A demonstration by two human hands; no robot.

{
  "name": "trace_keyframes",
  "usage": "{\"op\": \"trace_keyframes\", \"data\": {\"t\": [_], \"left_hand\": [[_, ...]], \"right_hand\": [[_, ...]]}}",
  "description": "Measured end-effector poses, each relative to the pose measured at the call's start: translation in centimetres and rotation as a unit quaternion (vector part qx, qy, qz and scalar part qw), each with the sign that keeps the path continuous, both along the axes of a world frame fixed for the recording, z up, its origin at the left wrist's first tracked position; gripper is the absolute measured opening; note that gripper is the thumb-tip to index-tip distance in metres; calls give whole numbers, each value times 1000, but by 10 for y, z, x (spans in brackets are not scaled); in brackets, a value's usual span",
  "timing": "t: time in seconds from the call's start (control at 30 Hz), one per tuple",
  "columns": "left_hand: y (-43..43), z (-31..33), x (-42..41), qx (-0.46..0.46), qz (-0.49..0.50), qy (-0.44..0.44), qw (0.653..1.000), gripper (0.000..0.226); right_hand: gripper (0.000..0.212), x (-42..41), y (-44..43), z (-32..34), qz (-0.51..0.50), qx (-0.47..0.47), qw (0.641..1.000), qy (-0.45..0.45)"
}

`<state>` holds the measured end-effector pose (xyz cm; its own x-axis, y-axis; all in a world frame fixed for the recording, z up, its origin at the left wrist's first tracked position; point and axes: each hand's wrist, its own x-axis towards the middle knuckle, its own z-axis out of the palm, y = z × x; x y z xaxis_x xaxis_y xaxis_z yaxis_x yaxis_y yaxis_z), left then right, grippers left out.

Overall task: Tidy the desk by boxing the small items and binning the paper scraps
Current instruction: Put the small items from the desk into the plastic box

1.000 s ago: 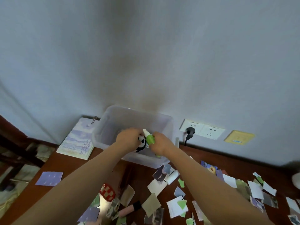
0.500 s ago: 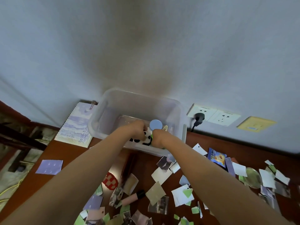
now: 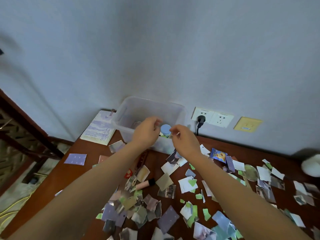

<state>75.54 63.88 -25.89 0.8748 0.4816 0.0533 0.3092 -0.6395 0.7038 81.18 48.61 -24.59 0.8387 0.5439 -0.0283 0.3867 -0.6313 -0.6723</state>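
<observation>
Left hand (image 3: pixel 147 134): fingers loosely curled, nothing seen held, above clear box (image 3: pixel 180 110) front rim. Right hand (image 3: pixel 186 141): fingertips drawn together, contents unclear. Blue-lidded jar (image 3: pixel 165 129) inside box, between them; paper scraps (image 3: pixel 185 184) strewn on desk (image 3: pixel 78 179)

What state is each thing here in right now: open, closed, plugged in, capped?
Clear plastic box: lidless, open, holding a blue-lidded jar.
Black plug: plugged into the white wall socket.
Spiral notebook: closed.
Pink tube: black cap on, lying flat.
Paper scraps: scattered on the brown desk.
Left hand: loosely curled, nothing seen in it.
Right hand: fingertips pinched; contents unclear.
</observation>
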Motion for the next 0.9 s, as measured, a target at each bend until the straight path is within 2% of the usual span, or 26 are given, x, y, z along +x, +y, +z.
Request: {"op": "trace_keyframes", "data": {"t": [0.1, 0.47, 0.67, 0.9], "left_hand": [[-19, -3, -33, 5, -14, -22, 1000, 31], [-47, -49, -130, 70, -46, 145, 986, 32], [-47, -80, -144, 91, -61, 192, 975, 27], [-49, -115, -141, 110, -113, 250, 955, 48]], "right_hand": [[29, -23, -22, -8, 17, -17, 1000, 6], [32, -100, -53, -59, 114, -133, 984, 5], [34, -118, -61, -83, 127, -180, 975, 1], [34, -135, -66, -113, 94, -179, 979, 26]]}}
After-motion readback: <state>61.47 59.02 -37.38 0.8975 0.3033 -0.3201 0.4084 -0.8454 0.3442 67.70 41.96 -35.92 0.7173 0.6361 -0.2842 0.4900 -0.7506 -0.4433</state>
